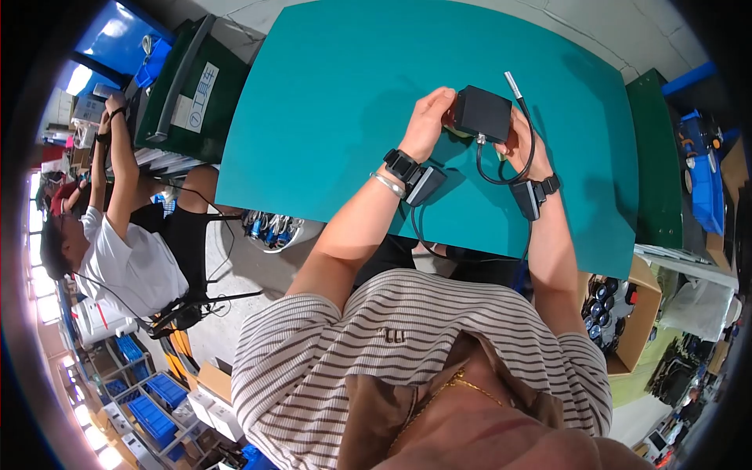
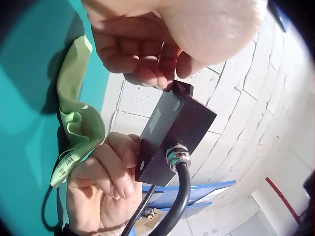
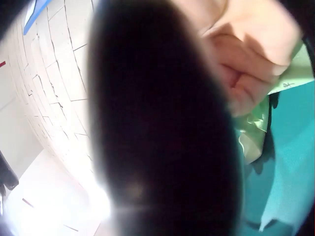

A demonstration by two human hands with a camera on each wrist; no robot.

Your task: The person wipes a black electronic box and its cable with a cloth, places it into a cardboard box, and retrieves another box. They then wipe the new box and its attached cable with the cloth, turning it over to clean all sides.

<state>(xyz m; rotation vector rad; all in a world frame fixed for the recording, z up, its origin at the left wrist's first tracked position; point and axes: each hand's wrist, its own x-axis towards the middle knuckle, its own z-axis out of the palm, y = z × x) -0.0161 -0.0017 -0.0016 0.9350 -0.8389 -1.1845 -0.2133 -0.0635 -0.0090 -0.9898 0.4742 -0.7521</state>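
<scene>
A flat black box [image 1: 483, 114] is held up over the green table by both hands. My left hand [image 1: 427, 124] pinches one end of it, its fingertips at the box's corner in the left wrist view. The right hand [image 1: 529, 149] grips the opposite end with bent fingers [image 2: 110, 167]. From a metal cable fitting [image 2: 178, 158] on the box's side runs a black cable [image 1: 501, 182], which loops by the right hand to a silver tip [image 1: 512, 84]. Below the box lies a crumpled light green cloth [image 2: 78, 118]. A dark blurred shape hides much of the right wrist view.
The green table [image 1: 337, 94] reaches around both hands. A bin of metal parts [image 1: 272, 231] stands under its left edge, and a cardboard box [image 1: 638, 313] of dark round parts at the right. Another person in a white shirt [image 1: 129, 262] sits at the left.
</scene>
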